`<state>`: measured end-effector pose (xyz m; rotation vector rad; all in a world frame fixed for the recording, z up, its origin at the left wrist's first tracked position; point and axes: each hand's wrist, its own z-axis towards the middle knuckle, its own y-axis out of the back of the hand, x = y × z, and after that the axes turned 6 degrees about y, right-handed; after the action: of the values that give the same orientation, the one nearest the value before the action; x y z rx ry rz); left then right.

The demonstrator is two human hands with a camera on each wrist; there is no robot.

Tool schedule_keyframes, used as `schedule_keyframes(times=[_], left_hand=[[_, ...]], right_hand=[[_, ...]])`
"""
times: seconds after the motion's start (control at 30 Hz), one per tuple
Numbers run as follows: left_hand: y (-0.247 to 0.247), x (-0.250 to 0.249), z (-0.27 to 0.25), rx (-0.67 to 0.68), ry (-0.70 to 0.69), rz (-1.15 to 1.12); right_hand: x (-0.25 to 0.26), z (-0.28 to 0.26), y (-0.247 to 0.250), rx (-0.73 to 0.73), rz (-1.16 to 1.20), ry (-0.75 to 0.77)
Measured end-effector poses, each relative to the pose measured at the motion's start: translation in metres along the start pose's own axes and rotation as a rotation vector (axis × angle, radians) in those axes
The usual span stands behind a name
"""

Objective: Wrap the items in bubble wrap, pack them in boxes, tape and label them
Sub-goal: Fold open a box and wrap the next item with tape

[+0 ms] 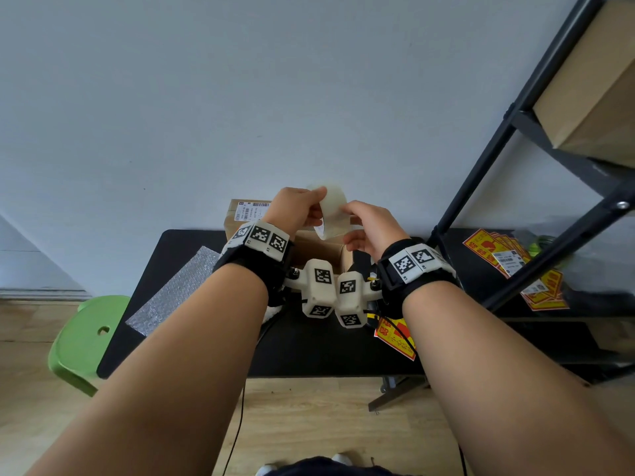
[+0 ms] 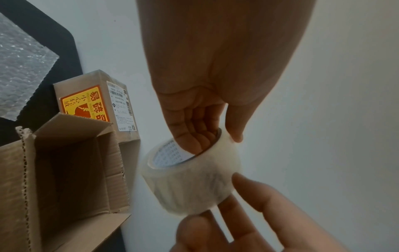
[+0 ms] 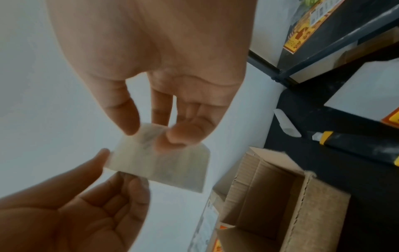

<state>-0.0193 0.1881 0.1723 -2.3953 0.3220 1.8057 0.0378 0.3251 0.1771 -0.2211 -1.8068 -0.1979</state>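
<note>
A roll of clear packing tape (image 1: pixel 332 210) is held up in front of the wall, above the table. My left hand (image 1: pixel 316 207) grips it with fingers pushed into the core (image 2: pixel 194 145) and the thumb on the outside. My right hand (image 1: pixel 347 221) pinches the roll's outer surface (image 3: pixel 159 163) between thumb and curled fingers. Below the hands an open cardboard box (image 2: pixel 71 170) stands with its flaps up; its inside is dark. Behind it sits a closed box (image 2: pixel 97 102) bearing a fragile sticker and a shipping label.
A bubble wrap sheet (image 1: pixel 175 290) lies on the left of the black table (image 1: pixel 309 352). Fragile stickers (image 1: pixel 515 266) and a yellow-black utility knife (image 3: pixel 323 136) lie to the right. A black shelf rack (image 1: pixel 515 187) stands at the right, a green stool (image 1: pixel 82 338) at the left.
</note>
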Motion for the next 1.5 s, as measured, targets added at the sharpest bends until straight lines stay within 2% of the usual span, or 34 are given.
schedule_keyframes(times=[0.13, 0.3, 0.53, 0.7, 0.97, 1.2, 1.33, 1.5], left_hand=[[-0.001, 0.000, -0.001, 0.022, 0.038, -0.043], [0.001, 0.003, -0.003, 0.108, -0.002, -0.017], [0.007, 0.002, -0.005, 0.125, -0.042, 0.098], [0.007, 0.004, -0.006, 0.141, -0.102, 0.317], [0.005, 0.005, -0.005, 0.069, -0.051, 0.158], [0.007, 0.004, -0.003, 0.119, -0.021, 0.211], [0.007, 0.005, -0.006, 0.147, -0.055, 0.321], [0.011, 0.005, -0.006, 0.204, -0.051, 0.313]], right_hand=[[-0.003, 0.000, -0.001, 0.021, 0.058, 0.004], [-0.006, 0.002, 0.002, -0.006, 0.028, 0.031], [-0.010, 0.005, 0.001, -0.009, 0.030, 0.064], [-0.007, 0.005, -0.001, -0.064, 0.051, 0.049], [-0.009, 0.009, -0.003, -0.057, 0.034, 0.090], [-0.012, 0.012, -0.001, -0.103, -0.072, 0.098], [-0.014, 0.014, -0.001, -0.115, -0.071, 0.094], [-0.014, 0.016, 0.000, -0.122, -0.054, 0.084]])
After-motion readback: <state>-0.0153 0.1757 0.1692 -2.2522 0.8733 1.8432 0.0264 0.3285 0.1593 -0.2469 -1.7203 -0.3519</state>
